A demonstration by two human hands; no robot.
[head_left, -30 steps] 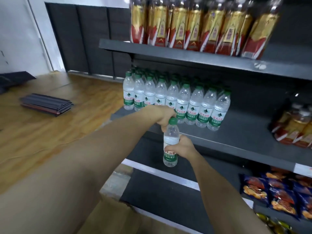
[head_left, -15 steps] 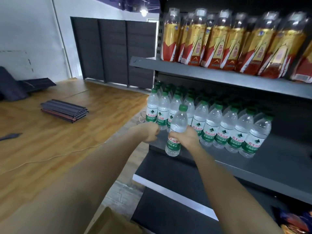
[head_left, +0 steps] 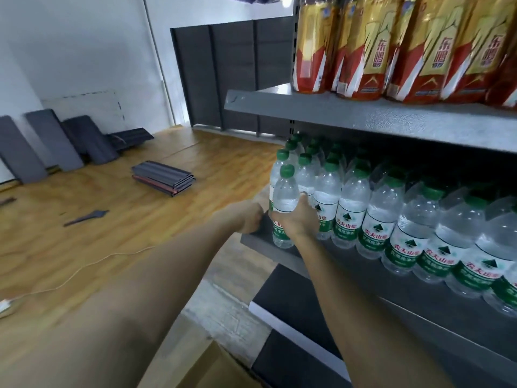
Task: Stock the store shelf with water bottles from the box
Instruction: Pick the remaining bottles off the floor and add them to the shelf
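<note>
While gripped, bottle in right hand.

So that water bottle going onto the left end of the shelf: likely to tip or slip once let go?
The water bottle looks full, so probably heavy for its size and fairly stiff. It is tall and narrow, right at the shelf edge, so a nudge could tip it. The right hand wraps its label; the smooth plastic may be a little slippery.

Water bottles stand in rows on the middle shelf, drink bottles on the shelf above; stacked panels lie on the floor to the left.
</note>
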